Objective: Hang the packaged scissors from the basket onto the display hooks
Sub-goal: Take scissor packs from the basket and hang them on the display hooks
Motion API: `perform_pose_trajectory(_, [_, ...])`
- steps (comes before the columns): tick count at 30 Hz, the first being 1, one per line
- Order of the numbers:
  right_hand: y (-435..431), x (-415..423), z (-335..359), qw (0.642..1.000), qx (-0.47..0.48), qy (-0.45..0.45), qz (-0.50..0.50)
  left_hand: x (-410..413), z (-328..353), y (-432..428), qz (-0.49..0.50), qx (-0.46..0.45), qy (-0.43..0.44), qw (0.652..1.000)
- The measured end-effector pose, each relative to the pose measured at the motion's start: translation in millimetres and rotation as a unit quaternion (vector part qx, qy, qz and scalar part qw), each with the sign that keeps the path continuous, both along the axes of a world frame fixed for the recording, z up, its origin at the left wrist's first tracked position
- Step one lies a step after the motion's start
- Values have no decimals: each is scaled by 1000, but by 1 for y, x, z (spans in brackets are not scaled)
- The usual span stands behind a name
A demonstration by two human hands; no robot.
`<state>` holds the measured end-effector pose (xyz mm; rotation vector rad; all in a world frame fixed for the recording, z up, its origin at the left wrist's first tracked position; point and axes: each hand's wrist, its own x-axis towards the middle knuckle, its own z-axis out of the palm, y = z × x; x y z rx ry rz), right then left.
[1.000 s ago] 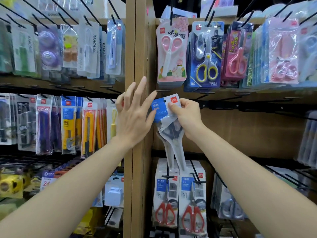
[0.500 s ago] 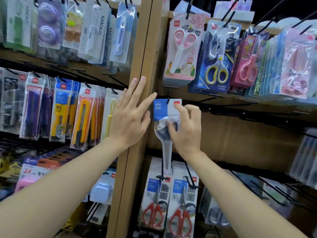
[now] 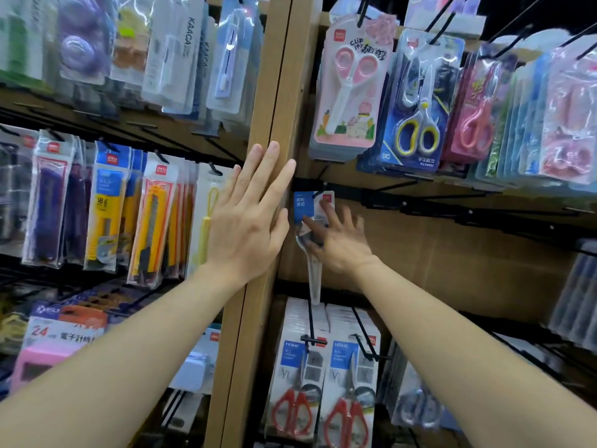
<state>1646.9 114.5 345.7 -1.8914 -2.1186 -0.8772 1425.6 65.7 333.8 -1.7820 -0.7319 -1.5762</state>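
The packaged scissors (image 3: pixel 305 205) at the right hand (image 3: pixel 339 244) bear a blue-and-white card with a small red logo. Below that hand hang red-handled scissors (image 3: pixel 292 412) on white cards with blue panels. Above it are a pink pack (image 3: pixel 352 88) and a dark blue pack (image 3: pixel 416 124) with yellow handles.

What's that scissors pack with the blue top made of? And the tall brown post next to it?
The scissors pack looks like clear, shiny plastic, because you can see through its lower part. Its blue-and-white top looks like printed paper card. The brown post looks like wood or wood-look board: plain tan and dull, without shine.
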Motion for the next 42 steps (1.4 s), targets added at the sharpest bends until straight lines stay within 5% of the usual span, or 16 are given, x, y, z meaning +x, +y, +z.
perform_pose_trajectory(11, [9, -2, 10, 998, -65, 22, 7, -1, 0, 2, -5, 6, -2, 1000])
perform_pose_trajectory(19, [-87, 9, -12, 990, 25, -34, 132, -5, -1, -3, 32, 7, 10, 999])
perform_pose_trajectory(25, [-169, 39, -69, 983, 46, 57, 167, 13, -12, -22, 109, 56, 23, 992])
perform_pose_trajectory(28, [-205, 57, -107, 980, 57, 114, 150, 61, -50, -62, -36, 94, 60, 993])
perform_pose_trajectory(33, [-281, 107, -160, 975, 73, 194, 87, 146, -127, -126, -251, -17, 149, 956])
perform_pose_trajectory(38, [-382, 193, -214, 966, 74, 245, -26, 229, -224, -176, -379, -141, 211, 890])
perform_pose_trajectory(42, [-459, 260, -267, 943, -23, 302, -139, 299, -307, -228, -413, -238, 337, 812])
